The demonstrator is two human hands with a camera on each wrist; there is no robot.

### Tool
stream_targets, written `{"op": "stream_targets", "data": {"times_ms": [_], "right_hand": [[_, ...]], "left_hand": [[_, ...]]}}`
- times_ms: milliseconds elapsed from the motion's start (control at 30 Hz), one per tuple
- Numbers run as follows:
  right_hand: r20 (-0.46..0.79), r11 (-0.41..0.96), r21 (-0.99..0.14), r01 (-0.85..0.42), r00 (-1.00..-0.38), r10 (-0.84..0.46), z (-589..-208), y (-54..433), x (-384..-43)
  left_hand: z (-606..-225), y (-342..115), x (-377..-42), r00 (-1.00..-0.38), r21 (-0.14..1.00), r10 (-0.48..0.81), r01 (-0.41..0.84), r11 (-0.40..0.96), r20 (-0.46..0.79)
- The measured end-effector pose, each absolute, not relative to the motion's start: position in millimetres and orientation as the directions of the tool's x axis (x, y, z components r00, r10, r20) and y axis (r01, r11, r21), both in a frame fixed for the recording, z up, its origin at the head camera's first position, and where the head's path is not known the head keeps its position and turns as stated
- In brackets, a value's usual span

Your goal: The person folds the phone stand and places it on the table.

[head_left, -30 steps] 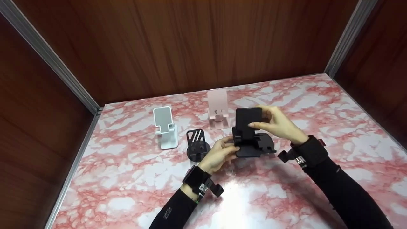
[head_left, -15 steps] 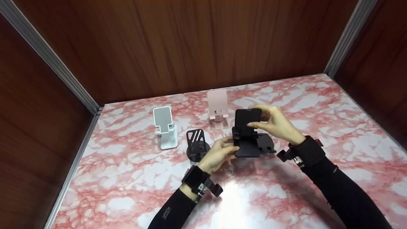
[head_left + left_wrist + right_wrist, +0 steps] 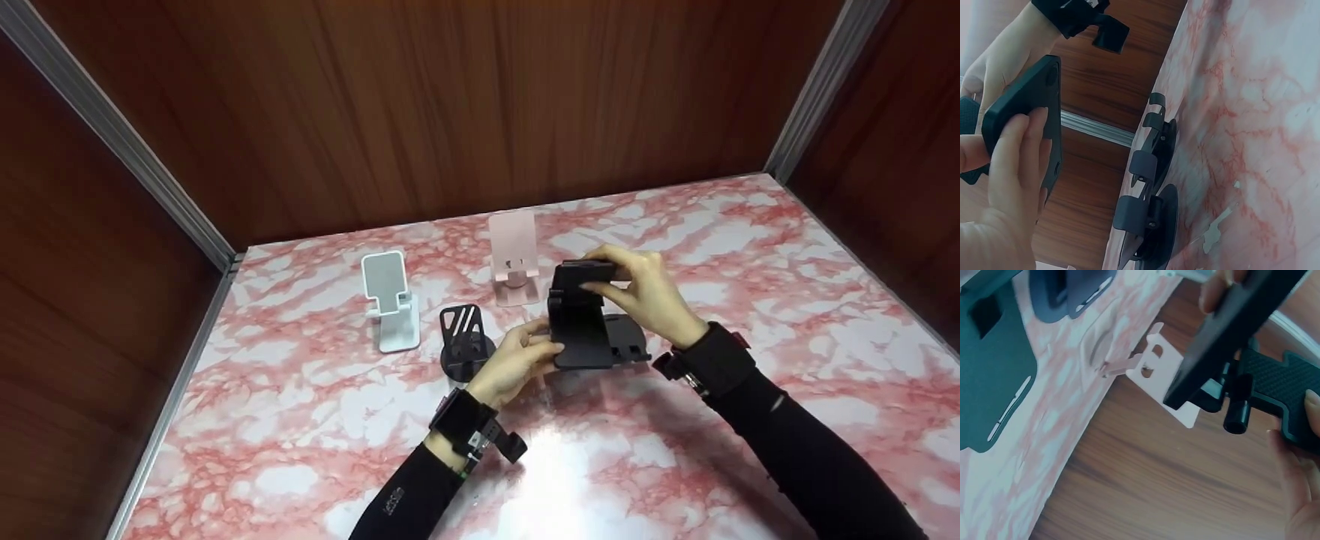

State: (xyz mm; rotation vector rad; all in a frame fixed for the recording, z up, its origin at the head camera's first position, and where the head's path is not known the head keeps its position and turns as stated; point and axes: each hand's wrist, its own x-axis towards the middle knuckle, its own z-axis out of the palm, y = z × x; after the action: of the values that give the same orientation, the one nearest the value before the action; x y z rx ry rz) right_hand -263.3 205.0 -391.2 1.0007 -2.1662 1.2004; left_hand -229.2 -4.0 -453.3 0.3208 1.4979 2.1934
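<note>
A black folding phone stand (image 3: 585,341) is held above the table by both hands. My left hand (image 3: 508,367) grips its flat base at the left edge, thumb on top. The right hand (image 3: 649,289) pinches the stand's upper panel, which leans forward over the base. In the right wrist view, the hinge and the textured panel (image 3: 1278,379) show, with right-hand fingers at its edge. The left wrist view has left fingers (image 3: 1013,146) spread along the base's underside. Behind the held stand, a black round-based stand (image 3: 630,341) is partly hidden.
A white phone stand (image 3: 397,322) stands at the left and a pink one (image 3: 514,247) at the back. A slotted black stand (image 3: 465,345) is close to the left hand. Wooden panels (image 3: 450,112) enclose the marbled table (image 3: 315,420).
The stand's upper panel has tipped forward from nearly upright. My right hand has moved slightly left with it, while the left hand keeps its hold on the base.
</note>
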Motion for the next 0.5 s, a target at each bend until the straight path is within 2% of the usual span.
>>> {"op": "stream_targets", "data": {"times_ms": [500], "right_hand": [[0.803,0.435,-0.300,-0.849,-0.471,-0.365,-402.3,201.9,-261.1]], "left_hand": [[-450.4,-3.7,-227.3,-0.895,0.895,0.442,-0.240,-0.375,-0.054]]}}
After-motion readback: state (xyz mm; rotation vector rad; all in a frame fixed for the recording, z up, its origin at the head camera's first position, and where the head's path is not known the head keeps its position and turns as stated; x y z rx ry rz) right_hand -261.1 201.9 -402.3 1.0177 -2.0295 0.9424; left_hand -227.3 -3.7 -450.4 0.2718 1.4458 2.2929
